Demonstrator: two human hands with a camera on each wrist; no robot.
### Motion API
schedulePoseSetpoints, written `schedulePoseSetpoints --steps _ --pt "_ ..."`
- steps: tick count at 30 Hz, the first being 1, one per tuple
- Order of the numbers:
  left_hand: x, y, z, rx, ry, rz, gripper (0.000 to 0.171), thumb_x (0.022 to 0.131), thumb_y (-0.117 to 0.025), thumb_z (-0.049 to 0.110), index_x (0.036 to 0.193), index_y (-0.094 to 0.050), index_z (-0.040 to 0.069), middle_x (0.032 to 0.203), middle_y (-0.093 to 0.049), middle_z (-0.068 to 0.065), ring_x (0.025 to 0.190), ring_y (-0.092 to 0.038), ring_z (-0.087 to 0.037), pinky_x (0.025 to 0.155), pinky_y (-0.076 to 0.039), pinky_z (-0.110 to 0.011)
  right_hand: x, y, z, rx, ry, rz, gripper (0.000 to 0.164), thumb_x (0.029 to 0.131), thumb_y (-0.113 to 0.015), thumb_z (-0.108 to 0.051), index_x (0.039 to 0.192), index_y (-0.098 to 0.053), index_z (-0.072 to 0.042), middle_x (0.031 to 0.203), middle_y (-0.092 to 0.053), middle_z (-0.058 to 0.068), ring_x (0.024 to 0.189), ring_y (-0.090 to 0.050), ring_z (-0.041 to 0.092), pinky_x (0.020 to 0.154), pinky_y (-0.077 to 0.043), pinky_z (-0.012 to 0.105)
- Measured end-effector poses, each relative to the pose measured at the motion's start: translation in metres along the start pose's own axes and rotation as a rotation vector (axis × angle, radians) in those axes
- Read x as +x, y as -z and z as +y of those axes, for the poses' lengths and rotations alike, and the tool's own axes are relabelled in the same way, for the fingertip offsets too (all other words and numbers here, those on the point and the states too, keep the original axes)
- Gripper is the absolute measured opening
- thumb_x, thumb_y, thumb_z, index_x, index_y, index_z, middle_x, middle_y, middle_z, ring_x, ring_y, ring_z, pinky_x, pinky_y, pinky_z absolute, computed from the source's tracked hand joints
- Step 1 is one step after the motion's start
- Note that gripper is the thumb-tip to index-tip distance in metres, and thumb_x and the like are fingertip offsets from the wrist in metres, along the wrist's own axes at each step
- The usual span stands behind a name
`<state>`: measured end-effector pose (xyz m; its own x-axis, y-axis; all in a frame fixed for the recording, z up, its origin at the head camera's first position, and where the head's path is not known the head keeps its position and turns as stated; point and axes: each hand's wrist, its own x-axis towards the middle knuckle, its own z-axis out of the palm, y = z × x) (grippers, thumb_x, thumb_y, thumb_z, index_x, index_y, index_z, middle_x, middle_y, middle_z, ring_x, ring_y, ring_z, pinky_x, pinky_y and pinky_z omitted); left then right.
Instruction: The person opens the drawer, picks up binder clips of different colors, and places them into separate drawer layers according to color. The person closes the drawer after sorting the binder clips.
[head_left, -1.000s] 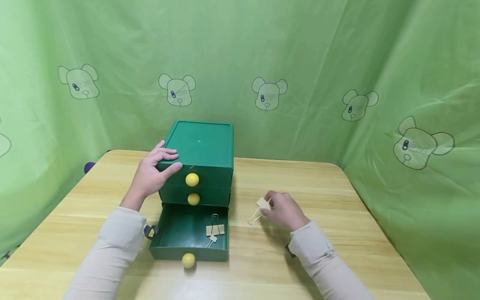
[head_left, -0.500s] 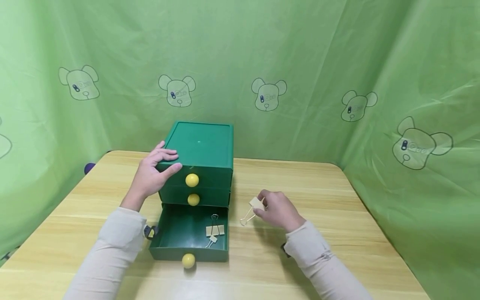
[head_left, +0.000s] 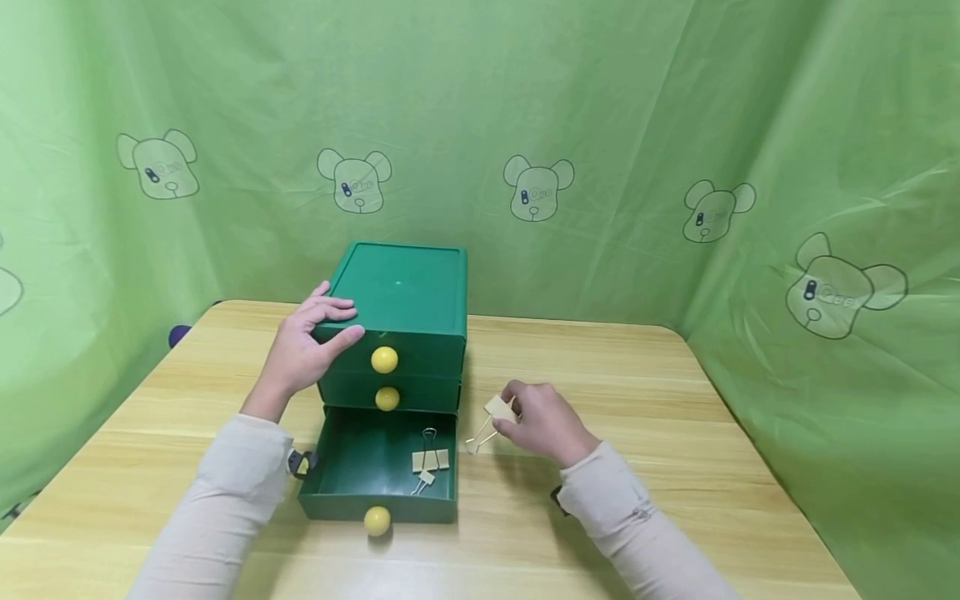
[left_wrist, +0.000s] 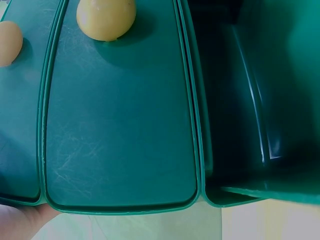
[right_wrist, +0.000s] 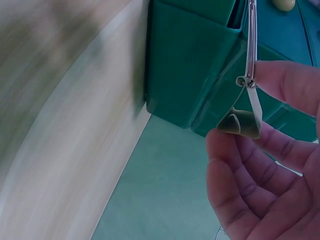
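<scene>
A green drawer cabinet [head_left: 401,287] with yellow knobs stands on the table, its bottom drawer [head_left: 360,507] pulled out. My left hand [head_left: 303,346] rests on the cabinet's front left top corner, fingers over the top edge, thumb near the front. Just right of the drawer, my right hand [head_left: 551,421] pinches a pale yellow binder clip [head_left: 498,408] above the table, its wire handles pointing down toward the drawer. The right wrist view shows the clip [right_wrist: 241,122] between thumb and fingertips. Inside the drawer lie a larger binder clip [head_left: 441,459] and a small one [head_left: 427,477].
The wooden table [head_left: 600,358] extends right of the cabinet. Green curtains [head_left: 600,100] with printed animal heads hang behind and on both sides. The upper two drawers, with yellow knobs [head_left: 384,360], are closed.
My right hand has moved left with the binder clip, closer to the open drawer. My left hand and the cabinet have stayed in place.
</scene>
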<state>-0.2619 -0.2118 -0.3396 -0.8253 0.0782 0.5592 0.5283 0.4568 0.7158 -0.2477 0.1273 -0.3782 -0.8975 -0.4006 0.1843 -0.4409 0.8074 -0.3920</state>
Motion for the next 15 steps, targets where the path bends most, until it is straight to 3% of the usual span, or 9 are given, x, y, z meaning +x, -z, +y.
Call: schedulePoseSetpoints --steps 15 --pt "0.000 -0.001 0.001 0.002 0.005 0.004 0.032 0.087 -0.073 0.018 0.110 -0.068 -0.003 0.126 -0.060 -0.017 0.144 -0.023 -0.023 0.113 -0.015 -0.059 0.001 -0.004 -0.013 0.004 0.059 0.009 0.027 0.079 -0.080 -0.019 0.094 -0.065 -0.002 0.067 -0.057 -0.002 0.055 -0.048 0.010 0.052 -0.044 0.026"
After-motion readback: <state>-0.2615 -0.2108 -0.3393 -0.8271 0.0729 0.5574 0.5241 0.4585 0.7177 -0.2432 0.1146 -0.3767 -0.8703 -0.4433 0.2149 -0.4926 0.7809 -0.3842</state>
